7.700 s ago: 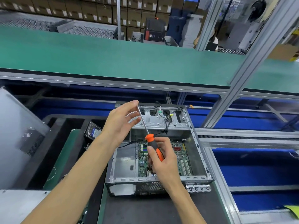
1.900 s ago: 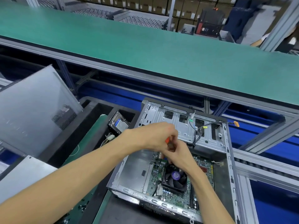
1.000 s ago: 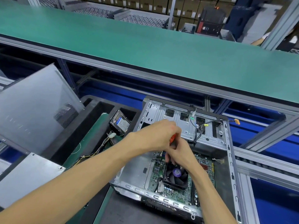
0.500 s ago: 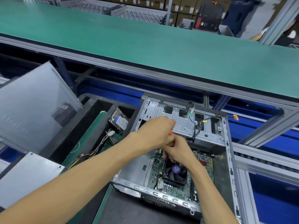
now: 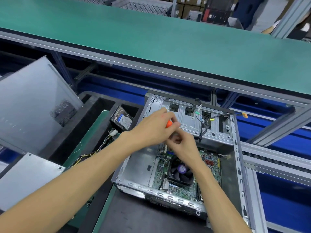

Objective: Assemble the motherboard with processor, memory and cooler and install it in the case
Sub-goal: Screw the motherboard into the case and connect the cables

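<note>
Head view looks down at two bare hands that meet over an open computer case (image 5: 235,148). The left hand (image 5: 151,130) is curled round the orange handle of a screwdriver (image 5: 168,123); only a bit of orange peeks out between the fingers. The right hand (image 5: 183,145) sits just under it, with fingers bent in near the tool's shaft, but it is too blurry to tell if they pinch it. Both hands hang above the top part of the motherboard (image 5: 178,190), which lies flat inside the case. A black cooler (image 5: 180,174) with a fan and a purple round sticker sits on the board, just below the right wrist. At the far end of the case is a silver drive cage (image 5: 188,118), with wires (image 5: 203,125) hanging off it. To the left of the case, a hard drive (image 5: 122,119) leans in a black tray (image 5: 94,105), near a bunch of thin cables (image 5: 94,152). A grey side panel (image 5: 33,105) leans further left. A long green belt (image 5: 151,39) runs across the top
</note>
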Demonstrator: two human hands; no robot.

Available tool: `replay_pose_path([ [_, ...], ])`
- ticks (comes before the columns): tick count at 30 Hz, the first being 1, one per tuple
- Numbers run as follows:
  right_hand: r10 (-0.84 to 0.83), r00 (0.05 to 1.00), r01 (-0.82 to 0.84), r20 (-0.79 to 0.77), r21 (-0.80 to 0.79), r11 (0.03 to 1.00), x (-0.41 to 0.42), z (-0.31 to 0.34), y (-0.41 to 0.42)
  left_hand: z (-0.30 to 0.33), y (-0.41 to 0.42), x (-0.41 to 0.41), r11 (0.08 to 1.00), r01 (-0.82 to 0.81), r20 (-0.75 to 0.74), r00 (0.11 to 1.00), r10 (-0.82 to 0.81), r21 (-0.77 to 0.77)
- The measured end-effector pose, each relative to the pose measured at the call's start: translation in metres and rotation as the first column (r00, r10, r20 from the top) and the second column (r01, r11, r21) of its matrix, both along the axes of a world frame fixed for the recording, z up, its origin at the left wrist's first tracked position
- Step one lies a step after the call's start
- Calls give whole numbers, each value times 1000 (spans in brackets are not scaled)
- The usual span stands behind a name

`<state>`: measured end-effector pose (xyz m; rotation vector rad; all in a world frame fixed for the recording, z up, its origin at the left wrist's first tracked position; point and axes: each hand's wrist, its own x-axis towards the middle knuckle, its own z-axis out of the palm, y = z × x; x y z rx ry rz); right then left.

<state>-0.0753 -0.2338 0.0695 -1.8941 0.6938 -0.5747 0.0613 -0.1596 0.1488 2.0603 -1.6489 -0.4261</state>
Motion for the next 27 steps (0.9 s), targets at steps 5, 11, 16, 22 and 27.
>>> replay_pose_path([
  [5,30,973,-104,230,317,943,6,17,15,6,20,12,988,-123,-312,946,87,-97],
  [11,-44,938,-110,344,416,903,25,40,50,20,67,32,982,-121,-561,828,19,-146],
  [16,66,933,-192,355,333,923,51,53,83,16,107,64,936,-339,-668,718,195,-92],
  [22,213,937,-287,276,263,921,83,49,126,-22,153,88,889,-431,-671,614,416,157],
  [27,192,965,-241,180,315,918,103,29,158,-74,183,93,820,-483,-684,486,544,309],
])
